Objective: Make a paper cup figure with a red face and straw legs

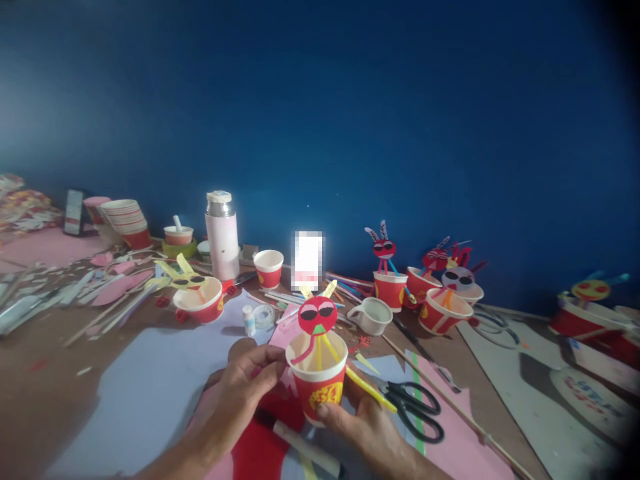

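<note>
"Where is the paper cup (pixel 309 385)?"

"Between both hands, over the tabletop (pixel 30 380). It stands nearly upright, with a red face (pixel 317 318) above its rim."

"Which hand has it?"

"The right hand (pixel 364 421). Its fingers are closed round the cup, thumb in front."

"And the left hand (pixel 247 381)?"

"It's just beside the cup's left side, fingers half curled. It's blurry, so I can't tell if they touch."

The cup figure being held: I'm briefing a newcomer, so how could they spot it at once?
In front of the blue wall, over the table, the right hand grips a red cup. The red-headed figure in it has pale yellow ears, unlike the dark-patterned ears of the next red figure rightward.
</note>
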`<state>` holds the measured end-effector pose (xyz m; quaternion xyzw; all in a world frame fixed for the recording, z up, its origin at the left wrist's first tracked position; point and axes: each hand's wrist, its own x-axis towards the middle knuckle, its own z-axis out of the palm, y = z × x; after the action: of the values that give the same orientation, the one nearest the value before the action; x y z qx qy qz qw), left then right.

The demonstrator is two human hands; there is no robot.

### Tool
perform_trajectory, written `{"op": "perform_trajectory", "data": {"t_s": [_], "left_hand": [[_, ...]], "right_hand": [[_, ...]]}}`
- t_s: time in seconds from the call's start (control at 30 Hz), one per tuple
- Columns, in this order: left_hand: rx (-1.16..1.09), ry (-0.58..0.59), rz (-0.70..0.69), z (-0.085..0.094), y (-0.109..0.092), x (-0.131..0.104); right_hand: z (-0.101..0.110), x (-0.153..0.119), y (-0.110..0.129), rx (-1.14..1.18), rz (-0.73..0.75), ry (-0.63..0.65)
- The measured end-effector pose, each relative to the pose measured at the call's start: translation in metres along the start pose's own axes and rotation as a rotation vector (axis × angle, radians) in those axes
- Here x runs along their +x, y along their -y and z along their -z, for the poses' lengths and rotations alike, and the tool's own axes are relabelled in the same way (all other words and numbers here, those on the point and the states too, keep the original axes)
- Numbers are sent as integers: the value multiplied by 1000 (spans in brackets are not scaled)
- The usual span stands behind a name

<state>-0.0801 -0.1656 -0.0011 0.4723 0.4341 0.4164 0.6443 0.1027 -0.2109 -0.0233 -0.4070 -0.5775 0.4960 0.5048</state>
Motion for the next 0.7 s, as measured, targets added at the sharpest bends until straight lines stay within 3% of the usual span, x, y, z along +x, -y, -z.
{"op": "perform_trajectory", "data": {"t_s": [0.37, 0.43, 0.57, 0.7], "left_hand": [[-198, 68, 60, 11, 11, 5], [-225, 34, 41, 12, 12, 7], [-142, -24, -11, 11, 7, 6], [97, -59, -148, 12, 3, -1]], "right_hand": [[3, -1, -12, 171, -19, -40], [3, -2, -15, 215, -5, -37], [2, -3, -19, 224, -6, -22], [-2, -3, -13, 177, -9, -4]]}}
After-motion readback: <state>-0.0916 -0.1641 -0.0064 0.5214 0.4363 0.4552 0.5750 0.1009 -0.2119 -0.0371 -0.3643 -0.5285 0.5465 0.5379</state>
